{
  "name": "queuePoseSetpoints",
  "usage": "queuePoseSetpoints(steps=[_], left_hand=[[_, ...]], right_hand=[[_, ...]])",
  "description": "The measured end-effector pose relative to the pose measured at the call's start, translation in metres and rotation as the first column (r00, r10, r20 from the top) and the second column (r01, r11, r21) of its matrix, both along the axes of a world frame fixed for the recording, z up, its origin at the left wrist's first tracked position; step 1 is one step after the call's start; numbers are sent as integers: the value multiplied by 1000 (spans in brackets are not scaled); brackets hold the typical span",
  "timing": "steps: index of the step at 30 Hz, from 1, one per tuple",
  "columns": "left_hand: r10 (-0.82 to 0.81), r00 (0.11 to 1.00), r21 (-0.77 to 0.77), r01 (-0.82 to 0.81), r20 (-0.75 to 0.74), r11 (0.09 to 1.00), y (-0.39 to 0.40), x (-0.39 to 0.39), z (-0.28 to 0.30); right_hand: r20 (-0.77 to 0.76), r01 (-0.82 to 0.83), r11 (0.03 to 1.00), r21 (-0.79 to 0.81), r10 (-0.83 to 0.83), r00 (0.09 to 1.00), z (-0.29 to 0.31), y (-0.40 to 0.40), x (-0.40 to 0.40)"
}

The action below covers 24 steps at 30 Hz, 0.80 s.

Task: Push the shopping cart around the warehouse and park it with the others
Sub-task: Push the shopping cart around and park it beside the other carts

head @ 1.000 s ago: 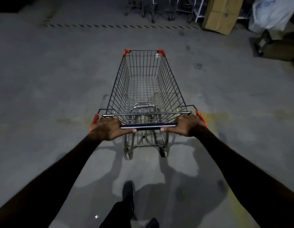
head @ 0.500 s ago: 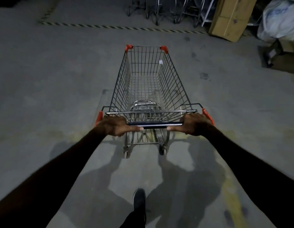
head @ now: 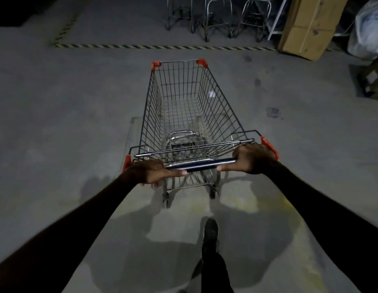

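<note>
While gripping handle (head: 201, 164) with both hands, left (head: 151, 171) and right (head: 252, 158): steering cart (head: 183, 106).
Best kept straight, slowed before stripe (head: 162, 46), aimed at far carts (head: 217, 17).

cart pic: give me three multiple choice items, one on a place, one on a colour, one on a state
1. Where is the striped floor tape?
A. ahead of the cart
B. behind the person
C. under the wheels

2. What colour are the cart's corner caps?
A. blue
B. orange-red
C. green

3. How is the handle held?
A. left hand only
B. no hands
C. both, with the right hand

Answers: 1 A, the tape crosses the floor beyond the cart's front; 2 B, all visible caps are orange-red; 3 C, each hand curls round one end.
</note>
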<state>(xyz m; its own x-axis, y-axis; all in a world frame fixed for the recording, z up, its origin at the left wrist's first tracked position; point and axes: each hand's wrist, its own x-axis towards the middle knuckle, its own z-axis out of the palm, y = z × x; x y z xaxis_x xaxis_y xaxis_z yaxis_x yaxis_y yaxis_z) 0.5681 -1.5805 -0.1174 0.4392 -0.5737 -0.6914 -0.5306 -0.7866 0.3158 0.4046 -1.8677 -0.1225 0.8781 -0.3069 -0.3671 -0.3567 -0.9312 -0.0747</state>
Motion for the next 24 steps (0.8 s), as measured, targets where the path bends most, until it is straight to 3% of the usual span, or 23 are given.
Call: queuePoseSetpoints(steps=[7, 12, 18, 24], left_hand=[[59, 997, -100, -54, 43, 993, -77, 122, -28], [125, 981, -18, -123, 148, 992, -127, 203, -31], [195, 975, -55, -190, 105, 980, -178, 293, -34], [213, 967, -78, -203, 139, 976, -231, 388, -31]], right_hand=[[-37, -66, 998, -10, 65, 997, 8, -92, 131], [-36, -137, 990, 21, 138, 990, 18, -148, 220], [-36, -230, 970, 79, 234, 972, 42, -194, 312], [-54, -180, 980, 81, 184, 981, 13, -263, 427]])
